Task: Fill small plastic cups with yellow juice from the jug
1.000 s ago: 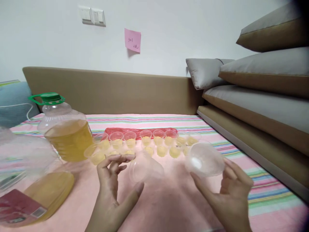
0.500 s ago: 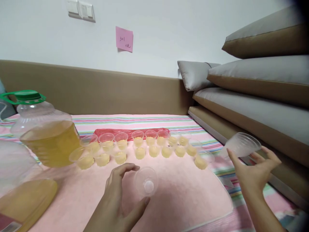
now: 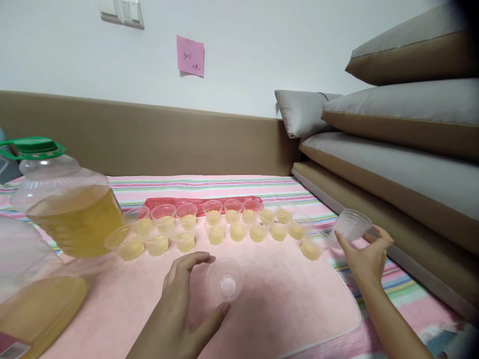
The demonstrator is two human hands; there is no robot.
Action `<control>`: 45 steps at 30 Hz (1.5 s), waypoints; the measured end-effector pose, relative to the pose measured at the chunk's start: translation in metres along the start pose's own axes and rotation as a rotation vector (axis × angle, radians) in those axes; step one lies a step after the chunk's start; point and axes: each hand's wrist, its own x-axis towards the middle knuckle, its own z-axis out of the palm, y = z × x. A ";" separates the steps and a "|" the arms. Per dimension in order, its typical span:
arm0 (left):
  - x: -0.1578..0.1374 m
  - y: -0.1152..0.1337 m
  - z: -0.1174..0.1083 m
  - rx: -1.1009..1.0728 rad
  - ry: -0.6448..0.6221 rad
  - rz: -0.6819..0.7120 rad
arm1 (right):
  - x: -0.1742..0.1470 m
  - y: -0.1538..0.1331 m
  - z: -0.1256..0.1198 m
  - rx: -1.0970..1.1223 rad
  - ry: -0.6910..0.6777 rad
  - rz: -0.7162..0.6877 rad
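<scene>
Holding an empty clear cup at lower centre of the frame, my left hand pinches it between thumb and fingers, tipped so that its base faces me; nothing is inside it. At lower left lies a plastic bottle on its side, partly full of yellow oil, with a second clear container blurred above it. Underneath all of this is a pink towel spread over a striped sheet, likely there to catch drips.

At right of centre, my right hand grips a second empty cup by its wall, tilted, just beside the last cup of the rows and close above the towel's edge.

Across the middle of the frame stand two rows of small cups, upright and close together, each holding a shallow measure of yellow oil; lining them up keeps the portions easy to compare. Behind them lies a red packet, flat.

At the left stands a large oil jug with a green cap, upright and closed, about half full.

Farther back: a brown headboard, grey cushions stacked at right, and on the wall a pink note and switches at upper left.
</scene>
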 end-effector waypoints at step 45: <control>0.006 -0.014 -0.025 -0.177 0.062 -0.098 | -0.190 -0.213 -0.029 0.652 -0.834 -0.479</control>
